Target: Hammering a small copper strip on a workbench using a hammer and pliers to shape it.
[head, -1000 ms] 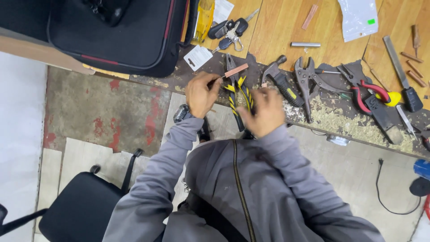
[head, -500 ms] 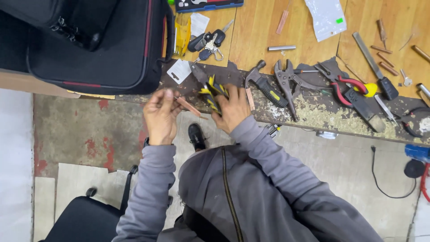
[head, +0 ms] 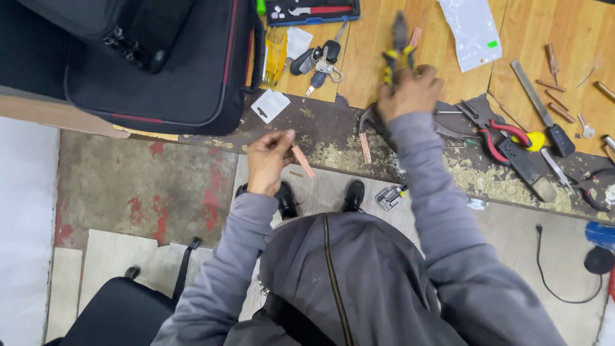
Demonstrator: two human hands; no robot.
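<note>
At desk edge, left hand (head: pixel 268 161): fingers pinch a short copper strip (head: pixel 302 161), held off the desk, above the floor.
Right hand (head: pixel 410 91): fingers closed around yellow-handled pliers (head: pixel 398 46), raised over the far desk.
Containers: black case (head: pixel 160 64), far left, contents not visible.
Nearby: keys (head: pixel 317 63); red-handled pliers (head: pixel 496 134) to the right.
Change: hands, earlier close together, are now well apart; pliers lifted farther away.

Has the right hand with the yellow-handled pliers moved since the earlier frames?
Yes. The right hand has carried the pliers away from the left hand, forward over the wooden bench, beyond the key bunch.
</note>
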